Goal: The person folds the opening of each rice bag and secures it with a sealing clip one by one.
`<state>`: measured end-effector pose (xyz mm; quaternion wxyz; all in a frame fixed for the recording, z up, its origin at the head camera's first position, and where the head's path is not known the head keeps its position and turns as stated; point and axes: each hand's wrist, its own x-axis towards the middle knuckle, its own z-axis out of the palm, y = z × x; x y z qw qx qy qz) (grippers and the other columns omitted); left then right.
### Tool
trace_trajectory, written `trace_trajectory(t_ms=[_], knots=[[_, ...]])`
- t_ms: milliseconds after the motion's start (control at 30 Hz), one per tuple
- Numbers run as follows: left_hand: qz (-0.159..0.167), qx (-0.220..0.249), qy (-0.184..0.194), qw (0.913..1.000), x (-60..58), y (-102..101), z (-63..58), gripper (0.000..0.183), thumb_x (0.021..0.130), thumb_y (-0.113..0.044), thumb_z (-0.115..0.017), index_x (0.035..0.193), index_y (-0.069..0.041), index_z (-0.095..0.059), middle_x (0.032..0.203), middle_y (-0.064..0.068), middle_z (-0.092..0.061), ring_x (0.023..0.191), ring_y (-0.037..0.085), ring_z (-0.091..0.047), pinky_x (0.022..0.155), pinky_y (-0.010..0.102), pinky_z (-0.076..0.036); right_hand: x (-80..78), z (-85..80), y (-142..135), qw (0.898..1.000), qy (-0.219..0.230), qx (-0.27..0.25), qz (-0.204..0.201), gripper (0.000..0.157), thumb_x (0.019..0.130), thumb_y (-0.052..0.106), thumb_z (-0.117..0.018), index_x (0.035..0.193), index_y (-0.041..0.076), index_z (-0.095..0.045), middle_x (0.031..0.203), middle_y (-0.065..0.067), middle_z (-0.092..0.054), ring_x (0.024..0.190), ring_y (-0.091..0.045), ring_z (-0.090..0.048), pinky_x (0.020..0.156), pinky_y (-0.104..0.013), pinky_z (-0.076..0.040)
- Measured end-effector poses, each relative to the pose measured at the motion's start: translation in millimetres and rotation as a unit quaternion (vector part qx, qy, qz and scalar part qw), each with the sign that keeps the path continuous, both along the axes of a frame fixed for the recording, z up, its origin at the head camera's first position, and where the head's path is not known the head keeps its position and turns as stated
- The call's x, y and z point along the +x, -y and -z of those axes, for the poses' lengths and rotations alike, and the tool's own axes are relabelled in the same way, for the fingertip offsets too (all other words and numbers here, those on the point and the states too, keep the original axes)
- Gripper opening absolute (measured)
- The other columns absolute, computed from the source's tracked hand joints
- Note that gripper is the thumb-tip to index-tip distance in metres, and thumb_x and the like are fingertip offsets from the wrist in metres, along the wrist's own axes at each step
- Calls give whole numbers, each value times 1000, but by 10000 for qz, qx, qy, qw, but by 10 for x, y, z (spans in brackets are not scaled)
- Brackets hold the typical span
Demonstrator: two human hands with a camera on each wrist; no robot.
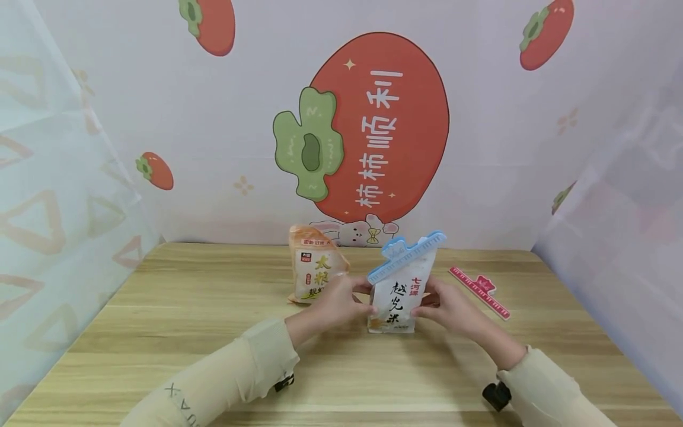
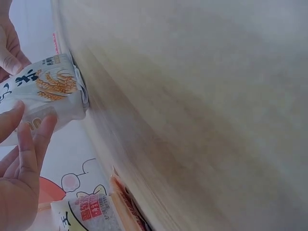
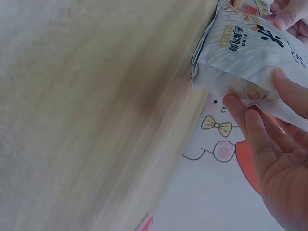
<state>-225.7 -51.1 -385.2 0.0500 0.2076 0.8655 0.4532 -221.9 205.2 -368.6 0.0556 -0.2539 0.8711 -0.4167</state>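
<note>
A white rice bag [image 1: 393,302] with dark lettering stands upright on the table between my two hands. Across its top sits a blue sealing clip [image 1: 408,256], slanting up to the right. My left hand [image 1: 338,305] holds the bag's left side, thumb on the front and fingers around the edge. On the opposite side my right hand [image 1: 453,305] grips it the same way. The left wrist view shows the bag's lower end [image 2: 57,86] with a golden grain print, close against the tabletop. In the right wrist view, fingertips [image 3: 236,103] press the bag's side.
An orange and white rice bag [image 1: 315,267] stands just behind my left hand, its top folded slantwise. To the right lies a pink sealing clip [image 1: 480,290] on the wooden table [image 1: 213,284]. A printed cloth backdrop [image 1: 224,118] rises behind the table, with cloth at both sides.
</note>
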Motion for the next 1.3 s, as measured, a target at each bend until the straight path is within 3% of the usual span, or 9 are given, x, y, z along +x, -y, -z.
trace_trajectory(t_ms=[267,600,967,1300], knots=[[-49,145,64,9999,-80,-31,0,41,82,-11,-81,121,-7,-69,120,9,-72,106,23,-70,80,27,-58,-140,75,-39,9998,-161,-88,0,50,87,3,-74,129,-9,-51,117,-29,-66,100,-38,-70,82,-34,-60],[-83,181,-197,9996,-148,-34,-10,40,82,-8,-81,120,-6,-70,120,8,-72,114,23,-68,92,34,-57,-212,95,-7,9997,-117,-142,143,47,88,1,-72,130,-8,-51,118,-29,-65,102,-41,-68,82,-32,-59],[102,151,-46,9998,-146,-31,-57,39,85,-6,-77,122,-2,-67,121,11,-71,113,25,-67,88,33,-58,-205,57,-17,9998,-75,-121,120,50,88,1,-72,132,-8,-49,120,-30,-64,101,-36,-69,83,-34,-59],[322,52,166,9993,-132,66,35,44,90,-10,-72,131,0,-60,130,15,-64,117,29,-65,90,34,-57,-121,3,-93,9997,-24,-170,178,58,90,13,-73,139,-5,-46,134,-30,-55,110,-45,-64,86,-43,-59]])
